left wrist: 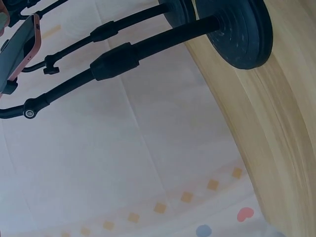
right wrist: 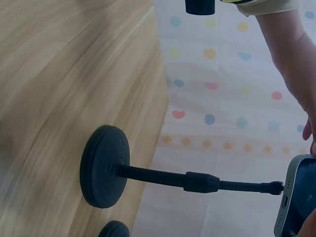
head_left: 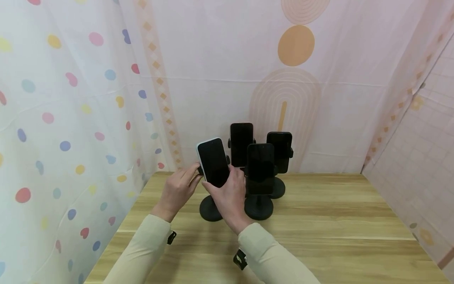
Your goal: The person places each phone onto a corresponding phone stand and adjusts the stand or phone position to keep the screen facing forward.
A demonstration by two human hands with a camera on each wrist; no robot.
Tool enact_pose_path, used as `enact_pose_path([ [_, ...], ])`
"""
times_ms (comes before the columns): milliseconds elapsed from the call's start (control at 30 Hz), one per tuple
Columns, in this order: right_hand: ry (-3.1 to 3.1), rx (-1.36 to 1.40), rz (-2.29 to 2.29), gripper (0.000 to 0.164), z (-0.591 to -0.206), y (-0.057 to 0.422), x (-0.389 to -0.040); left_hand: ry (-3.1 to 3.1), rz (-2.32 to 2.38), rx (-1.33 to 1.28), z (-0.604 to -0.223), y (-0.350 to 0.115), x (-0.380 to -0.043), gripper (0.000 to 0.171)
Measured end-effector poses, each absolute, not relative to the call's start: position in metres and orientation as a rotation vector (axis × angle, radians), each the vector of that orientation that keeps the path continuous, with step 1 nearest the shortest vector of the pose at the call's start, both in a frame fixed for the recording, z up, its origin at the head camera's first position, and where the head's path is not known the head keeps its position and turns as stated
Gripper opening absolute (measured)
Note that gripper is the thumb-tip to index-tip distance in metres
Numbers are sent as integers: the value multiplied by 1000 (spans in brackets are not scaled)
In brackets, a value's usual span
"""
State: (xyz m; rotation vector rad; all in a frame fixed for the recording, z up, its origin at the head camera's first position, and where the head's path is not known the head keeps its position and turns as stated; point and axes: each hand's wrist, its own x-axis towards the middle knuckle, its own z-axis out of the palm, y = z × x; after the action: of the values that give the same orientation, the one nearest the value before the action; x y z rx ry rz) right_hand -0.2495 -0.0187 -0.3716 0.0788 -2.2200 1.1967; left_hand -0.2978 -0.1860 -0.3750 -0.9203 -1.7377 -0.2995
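A phone with a pale blue edge (head_left: 214,162) sits tilted in a black phone stand (head_left: 210,209), screen facing me. My left hand (head_left: 176,192) is at its left side, fingers and thumb pinching the stand's black side clamp (head_left: 200,170). With my right hand (head_left: 229,194) I grip the phone's lower right part, thumb along the bottom edge and fingers at the right side. The right wrist view shows the phone's bottom edge (right wrist: 286,202) and the stand's pole (right wrist: 201,181). What lies behind the phone is hidden.
Beside my right hand stands another phone stand holding a dark phone (head_left: 260,169). Two more held phones, one at the back middle (head_left: 242,144) and one at the back right (head_left: 280,152), rise behind it. All stand on a wooden table (head_left: 330,221) before patterned curtains (head_left: 213,51).
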Motion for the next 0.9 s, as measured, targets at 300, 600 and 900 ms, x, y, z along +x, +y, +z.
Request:
enact_pose_path([
  [300, -2238, 88, 1197, 85, -372, -19, -249, -1722, -326, -939, -375, -189, -298, 29],
  [600, -2266, 80, 1188, 91, -371, -17, -250, -1812, -524, -871, -373, -182, -296, 47],
  [900, -2279, 80, 1170, 90, -370, -17, -252, -2088, -815, -707, -366, -169, -291, 39],
])
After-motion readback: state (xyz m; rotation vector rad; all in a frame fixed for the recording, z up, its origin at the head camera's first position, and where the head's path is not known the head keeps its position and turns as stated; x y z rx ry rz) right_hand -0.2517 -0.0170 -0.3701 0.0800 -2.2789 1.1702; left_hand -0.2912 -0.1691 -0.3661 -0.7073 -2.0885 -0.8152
